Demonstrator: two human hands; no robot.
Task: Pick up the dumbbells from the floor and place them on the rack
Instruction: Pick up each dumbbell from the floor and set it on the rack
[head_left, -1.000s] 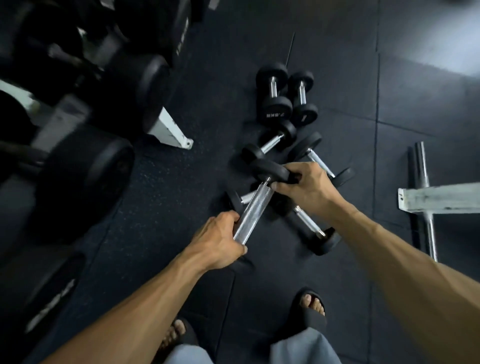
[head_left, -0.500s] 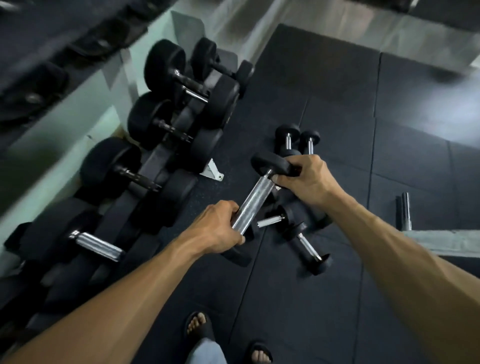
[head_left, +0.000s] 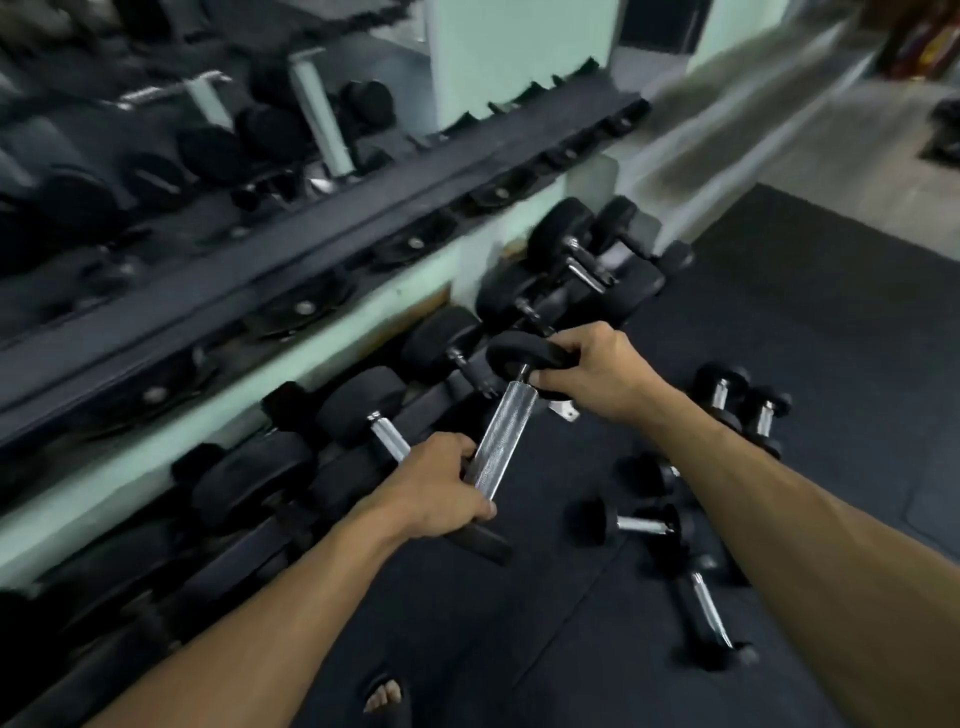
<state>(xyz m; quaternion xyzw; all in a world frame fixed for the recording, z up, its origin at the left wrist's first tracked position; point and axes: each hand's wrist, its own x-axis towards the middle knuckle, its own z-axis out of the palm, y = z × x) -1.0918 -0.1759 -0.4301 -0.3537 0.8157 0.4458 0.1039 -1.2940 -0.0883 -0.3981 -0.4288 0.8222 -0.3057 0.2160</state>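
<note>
Two hands grip dumbbell | near head hidden (left hand) | rack blurred

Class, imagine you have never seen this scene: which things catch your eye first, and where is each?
First, the dumbbell held in mid-air at the centre: the left hand grips the lower end of its shiny handle, the right hand holds the upper black head. Next, the long rack of black weights across the left. Lastly, small dumbbells scattered on the floor at right.
</note>
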